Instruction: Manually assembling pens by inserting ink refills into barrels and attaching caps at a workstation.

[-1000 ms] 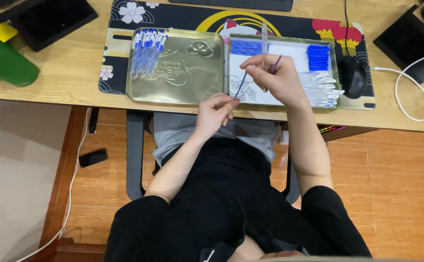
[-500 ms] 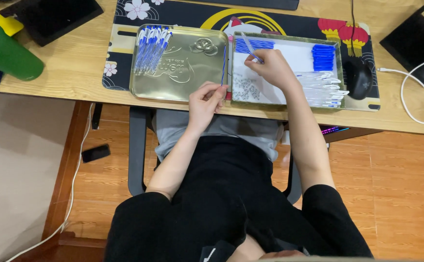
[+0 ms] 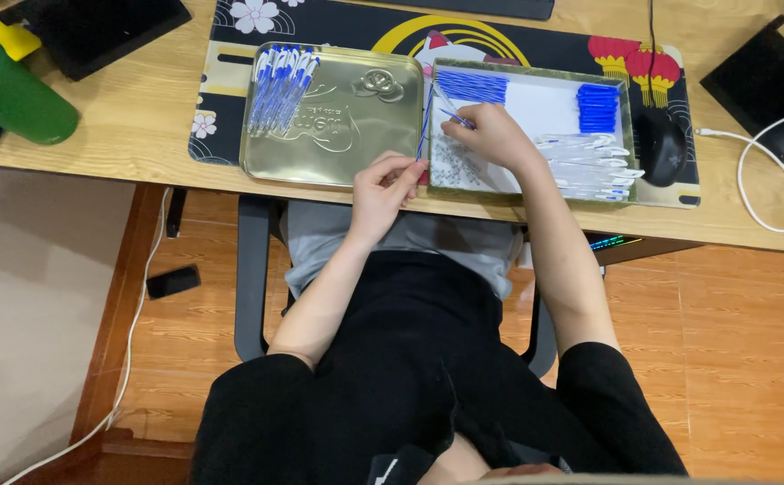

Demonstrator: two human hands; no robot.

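Note:
My left hand (image 3: 385, 182) rests at the table's front edge between the two trays, pinching the lower end of a thin blue refill (image 3: 424, 121) that stands up along the trays' shared edge. Over the left part of the white-bottomed tray (image 3: 536, 101), my right hand (image 3: 493, 135) is closed on a small blue pen part (image 3: 455, 115). Under it lies a scatter of small springs (image 3: 450, 169). The same tray holds a bundle of blue refills (image 3: 471, 87), blue caps (image 3: 599, 108) and clear pen barrels (image 3: 590, 166). Assembled pens (image 3: 280, 88) lie in the gold tin tray (image 3: 347, 135).
Both trays sit on a dark patterned desk mat (image 3: 230, 54) on a wooden table (image 3: 123, 117). A black mouse (image 3: 660, 146) and white cable (image 3: 756, 193) lie to the right, and a green object (image 3: 6, 94) to the left. My lap and chair are below the table edge.
My left hand has risen from below the table edge to the trays' front. My right hand has dipped lower over the white tray, and the thin rod is now upright.

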